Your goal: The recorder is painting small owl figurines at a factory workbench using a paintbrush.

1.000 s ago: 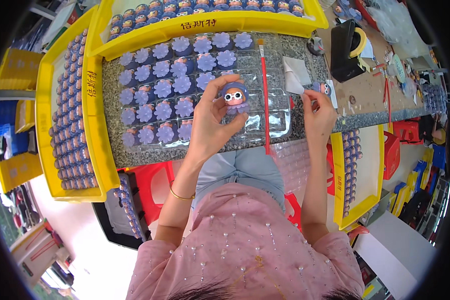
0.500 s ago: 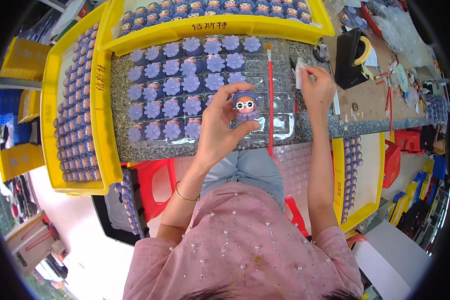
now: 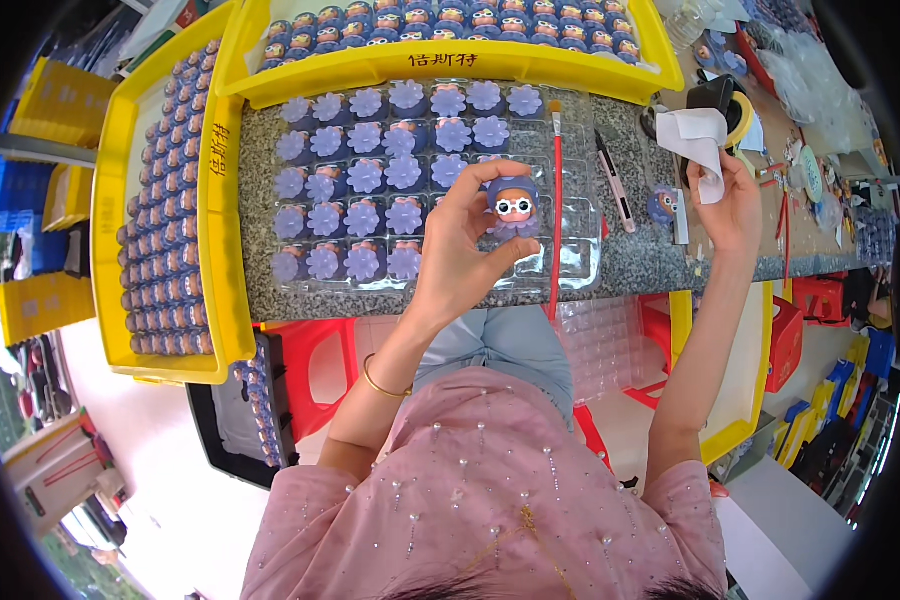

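Note:
My left hand [image 3: 460,250] grips a small doll figurine [image 3: 514,208] upright between thumb and fingers; it has a blue-purple cap and white goggles. Under that hand lies a clear plastic blister tray [image 3: 576,262], its left compartments filled with figurines showing purple flower-shaped bases [image 3: 366,177]. My right hand [image 3: 727,205] is raised at the right, pinching a crumpled white cloth [image 3: 692,135] that hangs over its fingers. A long red-handled brush [image 3: 557,220] rests across the tray's right part. Between tray and right hand are a slim utility knife [image 3: 615,180] and another figurine [image 3: 661,205].
A yellow bin [image 3: 470,67] of figurines stands along the back, another yellow bin [image 3: 232,250] at the left. Beyond my right hand are a tape dispenser [image 3: 710,95] and clear plastic bags [image 3: 820,75]. Red stools [image 3: 315,375] stand below the table's front edge.
My right hand has moved right, lifting the white cloth off the tabletop beside the tray. The utility knife and loose figurine now show. The left hand keeps its hold on the figurine.

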The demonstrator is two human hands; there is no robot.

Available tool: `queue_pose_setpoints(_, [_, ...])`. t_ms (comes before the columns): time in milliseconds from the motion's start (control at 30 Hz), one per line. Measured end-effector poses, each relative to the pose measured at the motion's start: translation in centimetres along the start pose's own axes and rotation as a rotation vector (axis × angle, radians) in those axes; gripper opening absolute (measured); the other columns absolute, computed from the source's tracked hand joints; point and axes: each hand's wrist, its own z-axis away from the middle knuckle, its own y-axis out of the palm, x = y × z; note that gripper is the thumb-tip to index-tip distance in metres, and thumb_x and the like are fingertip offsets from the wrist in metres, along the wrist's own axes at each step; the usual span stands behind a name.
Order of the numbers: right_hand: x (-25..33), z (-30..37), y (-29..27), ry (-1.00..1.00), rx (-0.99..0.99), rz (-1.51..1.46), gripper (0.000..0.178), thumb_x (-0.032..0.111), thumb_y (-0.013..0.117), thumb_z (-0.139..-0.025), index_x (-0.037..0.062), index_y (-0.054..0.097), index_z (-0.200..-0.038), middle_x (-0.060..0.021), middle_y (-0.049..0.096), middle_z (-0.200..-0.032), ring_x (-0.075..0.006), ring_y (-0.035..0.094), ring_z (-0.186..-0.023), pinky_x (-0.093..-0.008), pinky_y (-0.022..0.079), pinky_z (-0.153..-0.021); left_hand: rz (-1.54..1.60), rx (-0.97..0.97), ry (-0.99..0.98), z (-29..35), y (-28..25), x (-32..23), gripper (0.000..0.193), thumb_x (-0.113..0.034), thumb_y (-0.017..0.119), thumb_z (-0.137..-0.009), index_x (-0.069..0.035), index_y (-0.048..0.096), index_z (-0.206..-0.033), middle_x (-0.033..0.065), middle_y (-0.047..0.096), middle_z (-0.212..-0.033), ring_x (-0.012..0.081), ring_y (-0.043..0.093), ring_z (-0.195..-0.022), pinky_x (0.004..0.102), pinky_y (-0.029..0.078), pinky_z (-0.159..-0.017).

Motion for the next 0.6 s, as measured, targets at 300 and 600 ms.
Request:
queue_pose_setpoints(300, [3.0, -2.9, 2.2, 0.029, -0.028, 0.215, 0.029, 0.014, 0.065, -0.087, 0.0013, 0.058, -0.111, -0.0079, 0.063, -0.104, -0.0223, 0.061, -0.093, -0.0297, 0.05, -0.076, -0.033, 0.008, 0.023, -1.0, -0.2, -0.2, 0.064, 0.016, 0.071, -0.066, -0.003, 0.048, -0.123, 0.0085, 0.053, -0.125, 0.0137, 0.054, -0.104, 0.0276, 0.049, -0.089])
queue_pose_setpoints(600, [13.2, -18.1, 5.2, -1.019, -0.554, 1.386, 0.023, 0.012, 0.066, -0.082, 0.0034, 0.069, -0.103, -0.0148, 0.067, -0.097, -0.0259, 0.065, -0.078, -0.037, 0.05, -0.074, -0.013, -0.096, 0.009, -0.5, -1.2, -1.3, 0.064, 0.016, 0.071, -0.066, -0.002, 0.047, -0.122, 0.0095, 0.052, -0.126, 0.0125, 0.055, -0.099, 0.0268, 0.049, -0.087])
